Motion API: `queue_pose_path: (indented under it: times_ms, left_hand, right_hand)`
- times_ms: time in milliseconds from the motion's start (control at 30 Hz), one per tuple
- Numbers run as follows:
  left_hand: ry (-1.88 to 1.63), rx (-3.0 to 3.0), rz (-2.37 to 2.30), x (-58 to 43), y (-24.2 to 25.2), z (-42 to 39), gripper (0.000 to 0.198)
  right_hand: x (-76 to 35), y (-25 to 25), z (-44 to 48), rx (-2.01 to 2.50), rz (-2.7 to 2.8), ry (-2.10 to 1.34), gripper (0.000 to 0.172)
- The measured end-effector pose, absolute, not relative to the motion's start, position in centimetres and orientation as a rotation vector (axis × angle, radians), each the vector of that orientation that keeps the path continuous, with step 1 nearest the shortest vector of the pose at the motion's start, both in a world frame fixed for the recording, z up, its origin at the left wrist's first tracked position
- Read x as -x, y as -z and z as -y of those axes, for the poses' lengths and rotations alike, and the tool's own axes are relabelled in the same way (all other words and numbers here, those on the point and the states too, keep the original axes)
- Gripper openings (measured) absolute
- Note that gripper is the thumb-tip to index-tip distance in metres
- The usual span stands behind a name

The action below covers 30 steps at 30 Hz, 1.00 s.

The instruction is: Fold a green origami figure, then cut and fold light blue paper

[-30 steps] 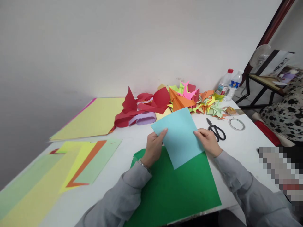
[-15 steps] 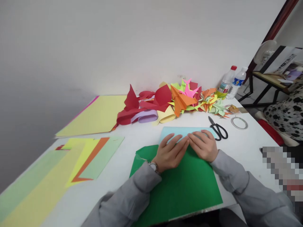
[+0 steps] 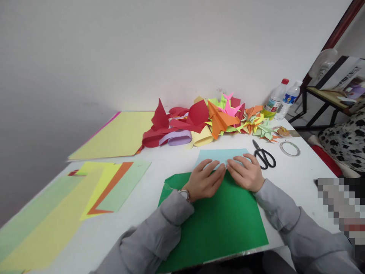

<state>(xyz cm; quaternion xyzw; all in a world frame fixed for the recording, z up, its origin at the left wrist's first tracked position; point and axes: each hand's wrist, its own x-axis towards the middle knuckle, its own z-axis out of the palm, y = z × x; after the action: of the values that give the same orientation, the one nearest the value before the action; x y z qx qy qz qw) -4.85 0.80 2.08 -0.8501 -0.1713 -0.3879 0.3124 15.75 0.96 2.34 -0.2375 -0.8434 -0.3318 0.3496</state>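
Observation:
A light blue paper (image 3: 222, 155) lies on the table at the back edge of a green sheet (image 3: 219, 224). My left hand (image 3: 205, 180), with a watch at the wrist, rests on the near part of the blue paper, its fingers together. Beside it, my right hand (image 3: 246, 173) presses on the same paper, and the fingertips of both hands nearly meet. The near edge of the blue paper is hidden under the fingers. Black scissors (image 3: 264, 154) lie just right of my right hand.
Colored sheets (image 3: 114, 137) and paper strips (image 3: 119, 186) lie at the left. Red paper shapes (image 3: 196, 116) and folded paper figures (image 3: 221, 120) line the wall. Two bottles (image 3: 273, 101), a tape roll (image 3: 290, 148) and a person's patterned clothing (image 3: 342, 139) are at the right.
The far edge of the blue paper looks narrower, and more of the paper shows beyond my fingers. Both hands stay at nearly the same place on it. The view has shifted slightly.

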Motion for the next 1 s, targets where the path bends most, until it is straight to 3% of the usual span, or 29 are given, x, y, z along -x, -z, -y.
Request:
queue_pose_path:
  times_ms: [1000]
  left_hand:
    - [1.048, 2.346, 0.66, 8.6, -0.4, -4.0, 0.02]
  right_hand:
    - [-20.8, -0.7, -4.2, 0.984, 2.185, 0.709, 0.016]
